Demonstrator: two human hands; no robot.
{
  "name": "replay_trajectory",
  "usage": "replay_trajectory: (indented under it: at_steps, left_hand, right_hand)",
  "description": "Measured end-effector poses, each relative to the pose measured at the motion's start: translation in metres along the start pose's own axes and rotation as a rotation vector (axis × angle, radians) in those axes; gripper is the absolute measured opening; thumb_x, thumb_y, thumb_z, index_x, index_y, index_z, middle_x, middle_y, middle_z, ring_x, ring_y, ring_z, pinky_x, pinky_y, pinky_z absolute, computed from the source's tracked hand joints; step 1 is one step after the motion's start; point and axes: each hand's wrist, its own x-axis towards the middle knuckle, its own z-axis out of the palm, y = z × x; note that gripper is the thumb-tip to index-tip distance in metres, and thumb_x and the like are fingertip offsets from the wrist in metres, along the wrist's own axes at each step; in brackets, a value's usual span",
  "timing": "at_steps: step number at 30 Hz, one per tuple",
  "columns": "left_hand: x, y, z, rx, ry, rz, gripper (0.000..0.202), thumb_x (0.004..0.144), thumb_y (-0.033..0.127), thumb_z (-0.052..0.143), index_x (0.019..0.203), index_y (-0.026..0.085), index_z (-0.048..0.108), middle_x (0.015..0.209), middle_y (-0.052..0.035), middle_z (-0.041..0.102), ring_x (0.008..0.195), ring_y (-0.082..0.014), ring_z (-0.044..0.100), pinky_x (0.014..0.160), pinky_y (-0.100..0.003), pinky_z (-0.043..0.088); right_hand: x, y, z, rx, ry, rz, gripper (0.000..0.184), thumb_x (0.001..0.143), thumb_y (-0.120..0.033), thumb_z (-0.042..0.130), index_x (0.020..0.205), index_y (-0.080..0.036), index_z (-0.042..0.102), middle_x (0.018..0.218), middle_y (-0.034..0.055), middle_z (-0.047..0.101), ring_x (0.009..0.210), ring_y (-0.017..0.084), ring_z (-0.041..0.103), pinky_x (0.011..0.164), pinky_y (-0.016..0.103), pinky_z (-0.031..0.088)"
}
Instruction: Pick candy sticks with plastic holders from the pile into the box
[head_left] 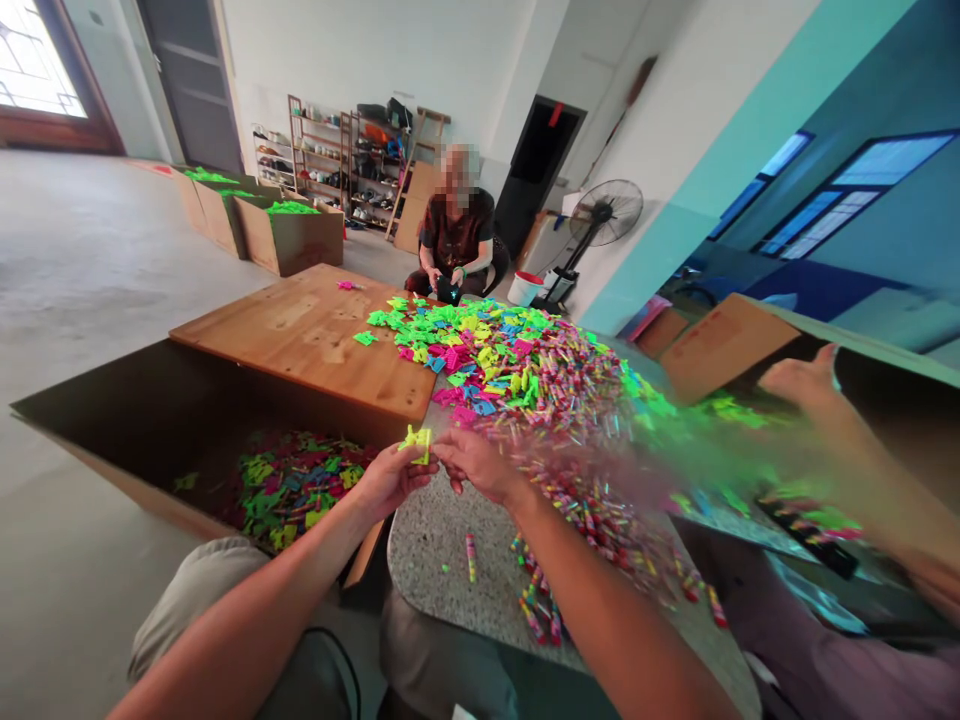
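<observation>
My left hand (394, 477) pinches a small yellow plastic piece (417, 440) above the near left edge of the grey speckled table (431, 560). My right hand (478, 463) is closed beside it, fingertips at the piece's right side; whatever they grip is hidden. Beyond and to the right lies a heap of small pink-and-yellow wrapped tubes (574, 375). Green, yellow, pink and blue plastic pieces (465, 335) are piled at its far side. One loose tube (471, 557) rests on the table in front of me.
A cardboard box (142, 465) at my left holds mixed pieces, with a wooden board (300, 330) behind it. At right, a co-worker's blurred arm (847, 430) reaches out near another box (727, 345). Another person (457, 235) sits opposite, near a fan (604, 212).
</observation>
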Motion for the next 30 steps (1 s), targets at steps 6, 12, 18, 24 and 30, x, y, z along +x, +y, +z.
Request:
replay_trajectory:
  at_steps: [6, 12, 18, 24, 30]
  left_hand:
    - [0.001, -0.005, 0.0, -0.057, 0.036, 0.004, 0.024, 0.082, 0.016, 0.076, 0.105, 0.009, 0.07, 0.107, -0.0161, 0.077, 0.097, -0.0222, 0.076, 0.085, -0.027, 0.061]
    - [-0.001, -0.004, 0.001, -0.072, 0.052, -0.022, 0.023, 0.083, 0.019, 0.075, 0.103, 0.01, 0.069, 0.1, -0.0149, 0.078, 0.092, -0.023, 0.077, 0.085, -0.031, 0.062]
    - [-0.002, -0.006, 0.003, -0.058, 0.038, 0.024, 0.019, 0.084, 0.016, 0.073, 0.101, 0.009, 0.071, 0.101, -0.0145, 0.078, 0.095, -0.022, 0.076, 0.086, -0.028, 0.061]
    - [-0.008, -0.002, 0.01, -0.035, 0.023, 0.049, 0.019, 0.084, 0.016, 0.074, 0.102, 0.009, 0.072, 0.1, -0.0129, 0.078, 0.086, -0.0176, 0.076, 0.081, -0.024, 0.061]
    - [-0.014, 0.002, 0.019, 0.033, 0.093, 0.153, 0.032, 0.077, 0.013, 0.081, 0.108, 0.01, 0.073, 0.114, -0.013, 0.077, 0.104, -0.0218, 0.074, 0.092, -0.029, 0.06]
  right_hand:
    - [0.001, -0.005, 0.004, -0.104, 0.039, -0.023, 0.035, 0.097, -0.052, 0.06, 0.094, -0.017, 0.062, 0.064, -0.0044, 0.057, 0.049, 0.009, 0.051, 0.047, 0.019, 0.041]
    - [0.001, -0.012, 0.007, -0.192, 0.069, -0.029, 0.034, 0.097, -0.051, 0.06, 0.095, -0.017, 0.062, 0.076, -0.0011, 0.066, 0.049, 0.008, 0.052, 0.045, 0.02, 0.04]
    - [-0.001, -0.006, 0.004, -0.064, 0.026, -0.113, 0.038, 0.097, -0.054, 0.06, 0.097, -0.017, 0.062, 0.079, 0.0, 0.066, 0.054, 0.009, 0.056, 0.05, 0.021, 0.044]
    - [-0.003, -0.007, 0.004, -0.02, -0.005, -0.111, 0.038, 0.095, -0.055, 0.063, 0.096, -0.017, 0.063, 0.077, -0.0002, 0.065, 0.056, 0.009, 0.056, 0.053, 0.021, 0.044]
    - [-0.005, -0.018, 0.006, -0.163, 0.044, -0.076, 0.031, 0.097, -0.049, 0.06, 0.095, -0.017, 0.061, 0.076, -0.0018, 0.064, 0.053, 0.008, 0.053, 0.048, 0.019, 0.041]
